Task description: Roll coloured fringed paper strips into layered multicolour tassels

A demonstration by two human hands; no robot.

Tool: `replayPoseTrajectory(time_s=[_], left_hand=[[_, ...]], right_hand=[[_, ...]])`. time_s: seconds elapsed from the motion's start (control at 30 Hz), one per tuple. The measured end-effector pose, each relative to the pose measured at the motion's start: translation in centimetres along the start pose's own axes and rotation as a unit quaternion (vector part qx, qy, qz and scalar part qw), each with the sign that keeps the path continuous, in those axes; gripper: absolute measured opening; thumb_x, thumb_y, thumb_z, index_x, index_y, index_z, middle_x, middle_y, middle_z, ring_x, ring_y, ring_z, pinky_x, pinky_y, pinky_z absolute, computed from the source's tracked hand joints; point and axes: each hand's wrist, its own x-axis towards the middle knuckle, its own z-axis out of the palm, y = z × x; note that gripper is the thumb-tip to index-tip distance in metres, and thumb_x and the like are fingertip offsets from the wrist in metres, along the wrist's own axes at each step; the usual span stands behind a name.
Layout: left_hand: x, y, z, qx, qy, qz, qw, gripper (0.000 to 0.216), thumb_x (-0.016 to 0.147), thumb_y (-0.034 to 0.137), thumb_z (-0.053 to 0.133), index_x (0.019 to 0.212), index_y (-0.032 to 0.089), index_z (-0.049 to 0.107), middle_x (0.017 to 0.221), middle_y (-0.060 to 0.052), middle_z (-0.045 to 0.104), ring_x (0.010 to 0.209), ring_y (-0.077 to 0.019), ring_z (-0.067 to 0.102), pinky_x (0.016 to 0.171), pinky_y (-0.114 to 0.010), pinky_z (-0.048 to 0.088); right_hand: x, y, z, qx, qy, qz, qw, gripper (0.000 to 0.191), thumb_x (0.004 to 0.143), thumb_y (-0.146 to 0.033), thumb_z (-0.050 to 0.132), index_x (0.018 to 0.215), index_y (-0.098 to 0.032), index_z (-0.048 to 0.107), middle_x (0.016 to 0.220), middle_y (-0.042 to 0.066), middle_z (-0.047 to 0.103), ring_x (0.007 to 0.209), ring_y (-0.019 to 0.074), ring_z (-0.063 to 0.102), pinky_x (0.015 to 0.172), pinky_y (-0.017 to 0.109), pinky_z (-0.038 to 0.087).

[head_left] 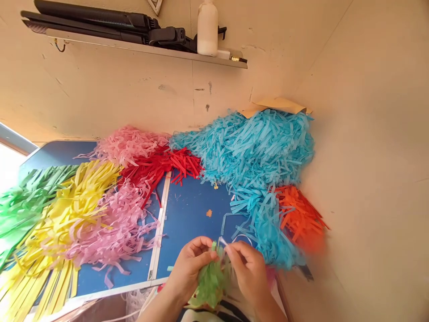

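Note:
At the table's front edge, my left hand (pixel 189 270) is closed in a pinch on the top of a green tissue-paper tassel (pixel 212 282), whose fringe hangs down below the fingers. My right hand (pixel 250 270), close beside it, pinches a thin white ribbon (pixel 224 242) near the tassel's top. A loop of the ribbon seems to rise behind the right knuckles. Whether the ribbon is wrapped around the tassel I cannot tell, as the fingers cover that spot.
Blue paper fringe (pixel 261 147) is heaped at the back right, with orange strips (pixel 300 214) beside it. Red (pixel 157 165), pink (pixel 129 143), lilac (pixel 117 223), yellow (pixel 73 205) and green strips (pixel 30 201) cover the left. Above, a wall shelf (pixel 134 44) carries a white bottle (pixel 208 29).

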Motion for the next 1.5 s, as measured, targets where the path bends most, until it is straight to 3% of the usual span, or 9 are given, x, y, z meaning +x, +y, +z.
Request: replayPoseTrajectory(time_s=[0.2, 0.37, 0.5, 0.67, 0.97, 1.27, 1.4, 1.5], left_hand=[[-0.11, -0.10, 0.16, 0.057, -0.027, 0.025, 0.998, 0.034, 0.072, 0.041, 0.082, 0.078, 0.017, 0.060, 0.052, -0.001, 0.066, 0.046, -0.0105, 0.055, 0.050, -0.020, 0.046], [0.13, -0.05, -0.11, 0.039, -0.029, 0.010, 0.999, 0.031, 0.072, 0.039, 0.083, 0.074, 0.013, 0.066, 0.057, -0.002, 0.066, 0.051, -0.0085, 0.057, 0.054, -0.018, 0.046], [0.27, -0.03, -0.17, -0.032, 0.002, -0.026, 0.999, 0.035, 0.062, 0.032, 0.090, 0.086, 0.013, 0.072, 0.066, -0.003, 0.071, 0.057, -0.0100, 0.063, 0.060, -0.020, 0.052], [0.15, 0.03, -0.01, -0.059, -0.006, -0.027, 0.998, 0.032, 0.061, 0.026, 0.091, 0.083, 0.014, 0.072, 0.066, -0.003, 0.071, 0.056, -0.0100, 0.064, 0.060, -0.022, 0.054], [0.35, -0.14, -0.33, -0.033, 0.001, -0.024, 0.999, 0.033, 0.059, 0.026, 0.092, 0.081, 0.014, 0.070, 0.070, -0.003, 0.073, 0.055, -0.0095, 0.063, 0.057, -0.021, 0.054], [0.23, -0.25, -0.09, -0.010, -0.002, -0.021, 1.000, 0.036, 0.058, 0.031, 0.092, 0.081, 0.015, 0.069, 0.062, 0.000, 0.069, 0.054, -0.0099, 0.061, 0.056, -0.020, 0.050], [0.02, -0.23, 0.08, 0.111, 0.001, 0.061, 0.992, 0.031, 0.066, 0.036, 0.086, 0.079, 0.016, 0.067, 0.065, 0.000, 0.067, 0.061, -0.0119, 0.062, 0.061, -0.022, 0.050], [-0.31, -0.43, 0.03, 0.256, 0.034, 0.161, 0.953, 0.024, 0.073, 0.034, 0.080, 0.078, 0.017, 0.063, 0.072, -0.002, 0.068, 0.068, -0.0153, 0.065, 0.066, -0.024, 0.052]], right_hand=[[-0.20, 0.02, -0.31, 0.015, -0.008, -0.013, 1.000, 0.031, 0.096, -0.033, 0.053, 0.069, -0.020, 0.064, 0.060, -0.002, 0.055, 0.056, 0.0130, 0.049, 0.055, 0.024, 0.038], [-0.05, -0.12, -0.08, 0.018, -0.027, -0.039, 0.999, 0.030, 0.096, -0.031, 0.053, 0.073, -0.020, 0.068, 0.058, -0.002, 0.055, 0.056, 0.0133, 0.048, 0.055, 0.025, 0.038], [0.20, -0.39, 0.01, 0.010, -0.038, -0.060, 0.997, 0.026, 0.096, -0.029, 0.054, 0.080, -0.022, 0.073, 0.060, -0.001, 0.060, 0.056, 0.0136, 0.050, 0.057, 0.025, 0.040], [0.22, -0.29, 0.19, 0.007, -0.026, -0.042, 0.999, 0.028, 0.096, -0.030, 0.054, 0.078, -0.021, 0.073, 0.059, -0.001, 0.061, 0.055, 0.0137, 0.051, 0.056, 0.025, 0.040], [0.31, -0.23, -0.01, -0.003, -0.028, -0.051, 0.998, 0.028, 0.095, -0.029, 0.055, 0.072, -0.021, 0.070, 0.057, -0.001, 0.057, 0.054, 0.0134, 0.049, 0.054, 0.025, 0.037], [0.14, -0.53, -0.10, -0.003, -0.039, -0.060, 0.997, 0.029, 0.094, -0.025, 0.054, 0.069, -0.021, 0.066, 0.058, -0.002, 0.059, 0.054, 0.0127, 0.048, 0.054, 0.024, 0.036], [0.14, -0.24, -0.17, -0.048, -0.052, -0.037, 0.997, 0.033, 0.097, -0.029, 0.050, 0.067, -0.021, 0.060, 0.062, 0.000, 0.060, 0.057, 0.0136, 0.053, 0.055, 0.025, 0.036], [0.25, -0.22, -0.71, -0.091, -0.113, -0.022, 0.989, 0.020, 0.099, -0.031, 0.045, 0.096, -0.021, 0.062, 0.074, 0.002, 0.065, 0.068, 0.0174, 0.061, 0.062, 0.027, 0.041]])
